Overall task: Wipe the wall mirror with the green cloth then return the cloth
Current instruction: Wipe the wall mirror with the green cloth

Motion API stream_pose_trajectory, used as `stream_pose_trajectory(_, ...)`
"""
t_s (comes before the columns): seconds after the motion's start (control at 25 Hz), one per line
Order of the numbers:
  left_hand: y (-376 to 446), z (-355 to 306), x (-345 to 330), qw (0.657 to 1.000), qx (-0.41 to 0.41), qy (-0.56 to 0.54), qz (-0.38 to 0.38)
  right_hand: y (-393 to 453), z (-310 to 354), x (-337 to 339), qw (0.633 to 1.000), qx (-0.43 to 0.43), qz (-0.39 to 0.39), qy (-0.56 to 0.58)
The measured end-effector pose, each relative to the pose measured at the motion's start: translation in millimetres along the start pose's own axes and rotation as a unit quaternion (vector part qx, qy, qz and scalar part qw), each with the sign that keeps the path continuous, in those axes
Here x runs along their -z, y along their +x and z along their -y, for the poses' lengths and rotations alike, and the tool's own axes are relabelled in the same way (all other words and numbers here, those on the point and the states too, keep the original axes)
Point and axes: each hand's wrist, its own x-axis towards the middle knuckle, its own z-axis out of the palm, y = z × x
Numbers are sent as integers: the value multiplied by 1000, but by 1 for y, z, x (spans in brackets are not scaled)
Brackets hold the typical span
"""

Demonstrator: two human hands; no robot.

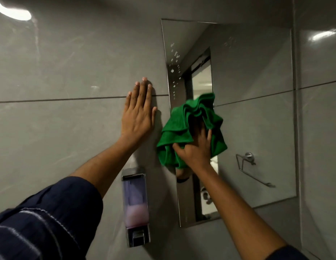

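The wall mirror (247, 76) hangs on grey tiles, seen at a steep angle, with water droplets near its upper left edge. My right hand (196, 149) presses the bunched green cloth (184, 119) flat against the mirror's left side, about mid-height. The cloth spills over the mirror's left edge onto the tile. My left hand (140, 111) lies flat on the tiled wall just left of the mirror, fingers together and pointing up, holding nothing.
A wall soap dispenser (135, 205) with pink liquid is mounted below my left hand, left of the mirror's lower corner. A chrome ring holder (247, 161) shows as a reflection in the mirror. A tiled side wall (319, 128) closes in on the right.
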Motion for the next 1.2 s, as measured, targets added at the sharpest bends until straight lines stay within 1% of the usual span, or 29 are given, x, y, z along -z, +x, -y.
stream_pose_trajectory(0.08,7,-2,4,1000,3,-5,5,-61,-8,-4,998,6,56,-16)
stream_pose_trajectory(0.12,11,-4,6,1000,2,-10,8,-95,-16,-5,995,-9,95,-10)
stream_pose_trajectory(0.16,17,-6,8,1000,-1,-14,11,-128,-27,-7,989,-47,138,26)
stream_pose_trajectory(0.2,23,-9,10,1000,-6,-16,12,-157,-37,-6,976,-112,174,65)
stream_pose_trajectory(0.24,30,-11,12,1000,-11,-18,12,-180,-45,-7,961,-157,215,76)
stream_pose_trajectory(0.32,48,-11,16,1000,-16,-22,11,-208,-49,-16,943,-168,274,82)
stream_pose_trajectory(0.36,57,-9,19,1000,-17,-21,13,-210,-45,-17,935,-175,298,72)
stream_pose_trajectory(0.4,65,-7,21,1000,-19,-17,16,-204,-37,-11,919,-197,331,82)
stream_pose_trajectory(0.44,69,-4,22,999,-22,-12,21,-193,-30,-6,927,-218,290,94)
stream_pose_trajectory(0.48,73,-2,21,999,-27,-7,20,-178,-26,-8,956,-193,194,106)
stream_pose_trajectory(0.52,73,-1,20,999,-31,-2,15,-157,-25,-6,971,-176,111,116)
stream_pose_trajectory(0.56,71,0,18,999,-31,0,9,-134,-24,-3,981,-142,67,117)
stream_pose_trajectory(0.6,70,0,17,1000,-31,-1,3,-105,-23,3,991,-98,26,86)
stream_pose_trajectory(0.68,69,0,14,1000,-30,-3,-5,-24,-17,11,999,-16,-24,44)
stream_pose_trajectory(0.72,69,1,14,1000,-28,-4,-8,23,-5,16,999,10,-32,31)
stream_pose_trajectory(0.8,70,1,15,1000,-27,-14,-8,96,11,23,999,17,-14,26)
stream_pose_trajectory(0.84,69,1,15,999,-28,-21,-9,120,16,26,999,20,-17,19)
stream_pose_trajectory(0.92,69,1,16,999,-31,-25,-14,142,17,24,998,42,-39,-3)
stream_pose_trajectory(1.04,69,0,17,999,-33,-30,-18,119,13,21,998,59,-37,5)
stream_pose_trajectory(1.12,68,0,15,999,-31,-22,-22,78,8,19,996,78,-39,-1)
stream_pose_trajectory(1.2,68,1,14,999,-27,-23,-25,23,-1,12,995,90,-36,22)
